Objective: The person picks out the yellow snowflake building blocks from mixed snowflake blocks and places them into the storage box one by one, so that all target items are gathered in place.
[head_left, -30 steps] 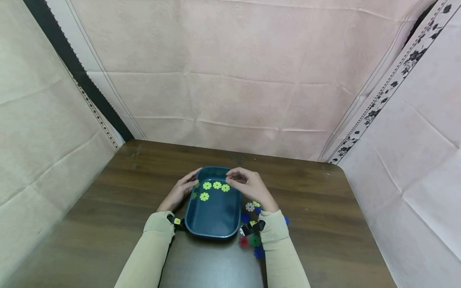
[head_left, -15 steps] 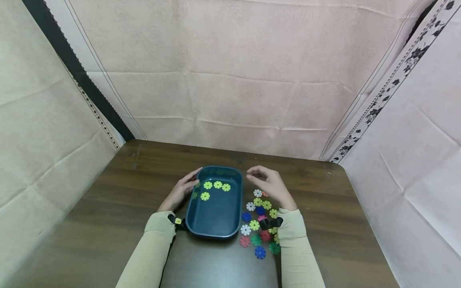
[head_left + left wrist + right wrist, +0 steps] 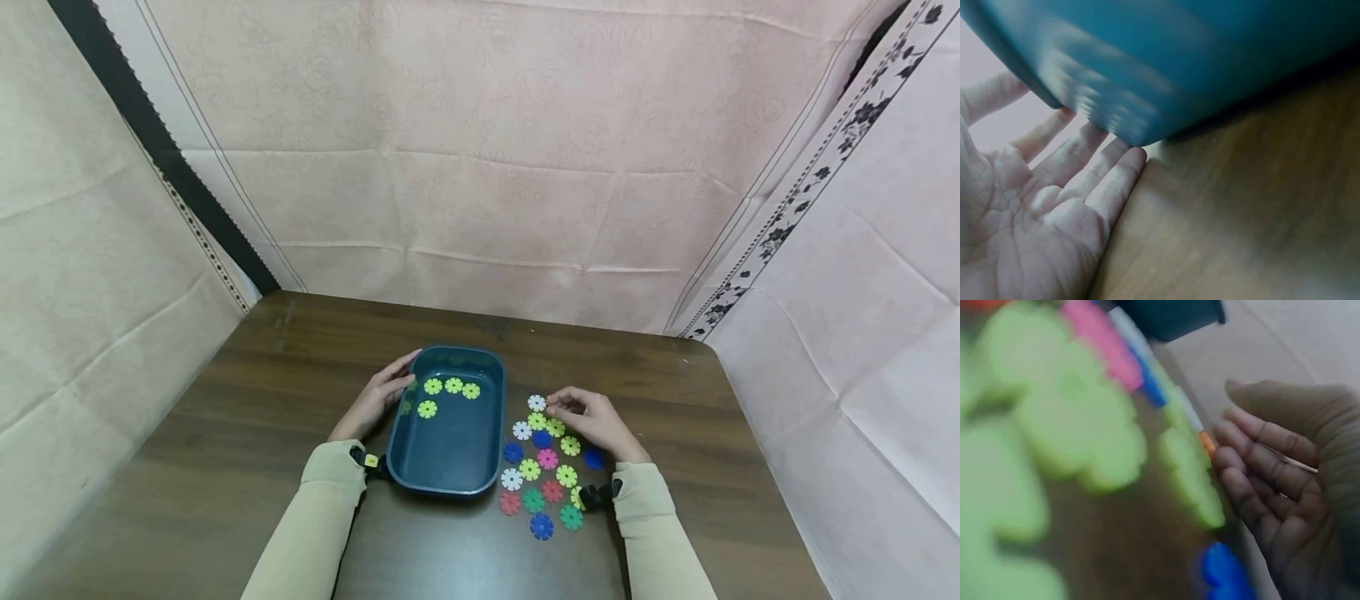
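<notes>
My left hand (image 3: 372,406) holds the left side of a dark blue rectangular tray (image 3: 446,479). Its thumb lies over the rim, and the fingers (image 3: 1116,181) touch the outer wall in the left wrist view. Several yellow-green notched flower discs (image 3: 427,409) lie inside near the far end. Right of the tray, my right hand (image 3: 596,421) is low over loose discs, fingers loosely bent and thumb apart from them. Its fingertips are right at an orange disc (image 3: 1207,444), mostly hidden by the hand in the head view. A white disc (image 3: 536,402) lies just left of these fingertips.
Several more flower discs lie flat on the brown wooden table (image 3: 337,333), among them a pink disc (image 3: 547,458), a green disc (image 3: 572,517) and a blue disc (image 3: 542,526). Pale cloth (image 3: 480,208) hangs behind the table and along both sides.
My right hand has moved from over the tray's right rim, rightward and down to the loose discs, uncovering many of them. The left hand and tray stay in place.
</notes>
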